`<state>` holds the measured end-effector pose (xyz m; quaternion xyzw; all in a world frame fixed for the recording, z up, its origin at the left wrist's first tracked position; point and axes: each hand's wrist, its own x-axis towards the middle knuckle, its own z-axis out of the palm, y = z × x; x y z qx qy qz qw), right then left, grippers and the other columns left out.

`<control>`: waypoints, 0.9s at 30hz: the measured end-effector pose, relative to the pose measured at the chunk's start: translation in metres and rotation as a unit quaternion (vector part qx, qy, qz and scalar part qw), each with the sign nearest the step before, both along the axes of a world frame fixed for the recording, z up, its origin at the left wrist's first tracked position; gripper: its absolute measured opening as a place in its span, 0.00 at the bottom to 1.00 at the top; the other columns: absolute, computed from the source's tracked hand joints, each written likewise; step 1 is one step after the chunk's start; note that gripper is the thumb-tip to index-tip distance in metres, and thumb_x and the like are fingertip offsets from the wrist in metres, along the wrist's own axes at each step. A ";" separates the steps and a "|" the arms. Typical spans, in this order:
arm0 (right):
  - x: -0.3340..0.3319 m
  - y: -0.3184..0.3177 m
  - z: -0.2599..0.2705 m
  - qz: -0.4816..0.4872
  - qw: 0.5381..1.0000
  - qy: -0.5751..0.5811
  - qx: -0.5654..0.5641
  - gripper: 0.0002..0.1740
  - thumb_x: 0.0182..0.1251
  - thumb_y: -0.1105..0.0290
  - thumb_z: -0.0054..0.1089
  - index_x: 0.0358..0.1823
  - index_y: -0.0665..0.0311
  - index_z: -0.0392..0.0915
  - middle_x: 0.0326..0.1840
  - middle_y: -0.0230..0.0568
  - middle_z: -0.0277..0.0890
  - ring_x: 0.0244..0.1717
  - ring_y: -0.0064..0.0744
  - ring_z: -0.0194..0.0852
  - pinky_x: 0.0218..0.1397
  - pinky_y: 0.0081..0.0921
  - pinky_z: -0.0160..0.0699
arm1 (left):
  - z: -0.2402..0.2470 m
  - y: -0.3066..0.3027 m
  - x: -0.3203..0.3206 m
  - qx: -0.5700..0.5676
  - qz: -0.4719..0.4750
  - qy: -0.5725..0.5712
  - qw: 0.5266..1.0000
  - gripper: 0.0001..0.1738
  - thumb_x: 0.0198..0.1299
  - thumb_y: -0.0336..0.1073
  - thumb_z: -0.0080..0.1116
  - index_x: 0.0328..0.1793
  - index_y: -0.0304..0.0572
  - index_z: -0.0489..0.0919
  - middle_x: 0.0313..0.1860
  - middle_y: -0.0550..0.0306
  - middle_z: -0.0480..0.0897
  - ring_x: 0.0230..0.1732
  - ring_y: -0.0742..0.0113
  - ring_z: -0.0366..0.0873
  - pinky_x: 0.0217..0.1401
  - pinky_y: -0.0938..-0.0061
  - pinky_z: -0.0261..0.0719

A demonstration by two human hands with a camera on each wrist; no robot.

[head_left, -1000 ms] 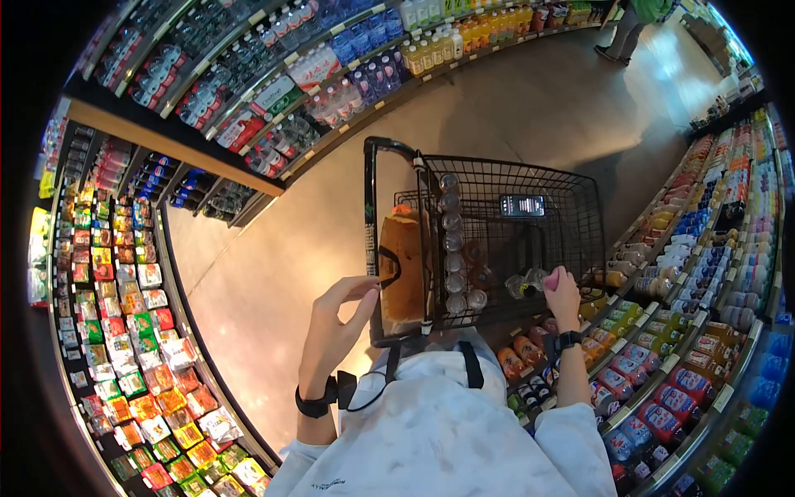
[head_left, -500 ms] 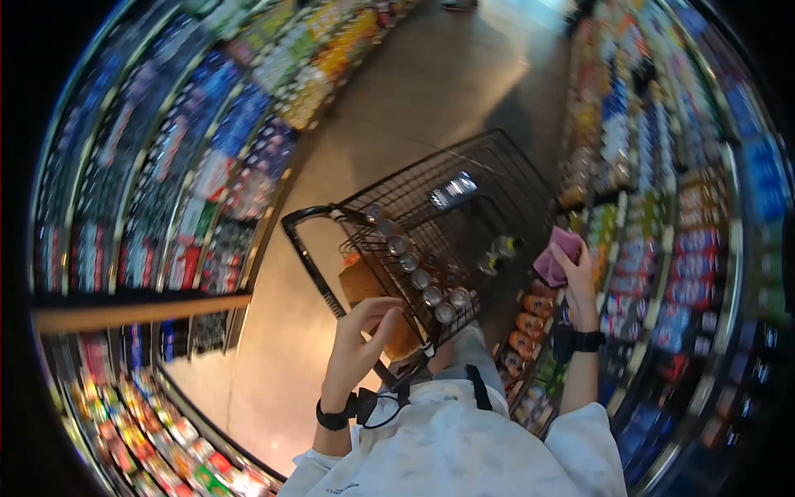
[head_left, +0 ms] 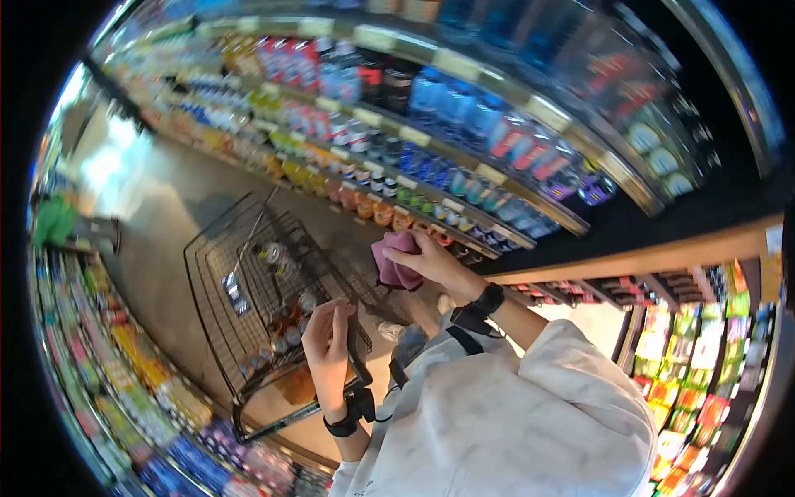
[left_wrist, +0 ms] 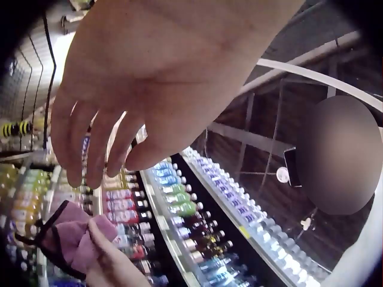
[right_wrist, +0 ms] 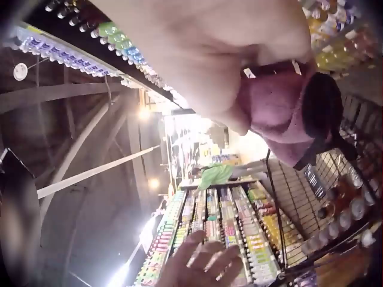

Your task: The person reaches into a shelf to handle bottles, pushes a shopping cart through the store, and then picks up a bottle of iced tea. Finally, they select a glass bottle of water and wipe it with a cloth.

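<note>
My right hand (head_left: 439, 263) grips a bunched purple cloth (head_left: 397, 258) with dark edging, thumb pressed over it. In the right wrist view the cloth (right_wrist: 278, 110) bulges below the palm, its dark trim hanging toward the cart. My left hand (head_left: 328, 335) is raised over the handle end of the black wire shopping cart (head_left: 192, 257), holding nothing. Its fingers are loosely bent in the left wrist view, and the cloth (left_wrist: 78, 236) is beyond them. In the cart are a phone-like device (head_left: 235, 294) with a lit screen, clear-topped containers (head_left: 291, 335) and bottles (head_left: 277, 258).
A brown bag (head_left: 296, 386) sits by the cart's handle (head_left: 290, 421). Shelves of bottled drinks (head_left: 464, 108) run along one side, with more drink shelves (head_left: 141, 364) across the aisle. Packaged goods (head_left: 700, 389) fill a rack at lower right. A person in green (right_wrist: 215, 176) stands farther off.
My view has swung right, so the cart now appears at left and the shelves across the top. The right hand has drawn the purple cloth back from over the cart toward my body.
</note>
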<state>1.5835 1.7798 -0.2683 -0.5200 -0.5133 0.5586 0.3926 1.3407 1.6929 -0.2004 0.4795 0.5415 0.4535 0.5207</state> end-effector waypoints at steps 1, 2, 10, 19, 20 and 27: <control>0.017 -0.011 0.008 -0.022 0.999 0.026 -0.019 0.23 0.71 0.56 0.69 0.56 0.66 0.79 0.40 0.32 0.83 0.38 0.20 0.78 0.43 0.23 0.77 | -0.002 0.005 0.012 0.009 -0.026 -0.017 0.999 0.11 0.77 0.30 0.52 0.53 0.28 0.81 0.45 0.52 0.87 0.49 0.71 0.84 0.55 0.77 0.78; 0.042 -0.016 0.013 -0.036 0.997 0.058 -0.039 0.20 0.72 0.58 0.68 0.55 0.65 0.78 0.35 0.30 0.81 0.32 0.19 0.76 0.37 0.20 0.74 | -0.003 0.015 0.033 0.018 -0.050 -0.008 0.999 0.11 0.77 0.30 0.52 0.53 0.28 0.81 0.45 0.52 0.87 0.49 0.71 0.84 0.55 0.77 0.78; 0.197 -0.142 0.033 -0.156 0.965 0.183 -0.106 0.16 0.74 0.57 0.66 0.48 0.63 0.80 0.36 0.27 0.81 0.30 0.14 0.75 0.32 0.16 0.71 | 0.010 0.044 0.220 0.123 -0.197 0.036 0.972 0.12 0.75 0.33 0.58 0.54 0.28 0.82 0.43 0.54 0.86 0.44 0.73 0.84 0.50 0.75 0.80; 0.314 -0.262 0.053 -0.157 0.949 0.259 -0.091 0.10 0.76 0.67 0.60 0.50 0.65 0.76 0.26 0.32 0.77 0.21 0.20 0.74 0.22 0.20 0.68 | 0.013 0.077 0.426 0.247 -0.178 0.057 0.951 0.29 0.67 0.34 0.68 0.71 0.31 0.73 0.31 0.59 0.83 0.28 0.74 0.81 0.31 0.77 0.77; 0.324 -0.269 0.052 -0.134 0.956 0.249 -0.074 0.10 0.76 0.66 0.60 0.50 0.65 0.75 0.28 0.32 0.76 0.22 0.20 0.73 0.23 0.20 0.68 | 0.007 0.082 0.443 0.249 -0.159 0.065 0.953 0.31 0.66 0.36 0.69 0.71 0.30 0.72 0.29 0.60 0.83 0.26 0.74 0.81 0.30 0.77 0.76; 0.374 -0.305 0.058 -0.102 0.965 0.238 -0.037 0.13 0.76 0.68 0.62 0.54 0.65 0.71 0.33 0.31 0.75 0.23 0.19 0.70 0.24 0.20 0.66 | 0.001 0.107 0.496 0.275 -0.050 0.162 0.946 0.30 0.59 0.40 0.74 0.57 0.19 0.77 0.23 0.45 0.84 0.23 0.57 0.83 0.30 0.64 0.77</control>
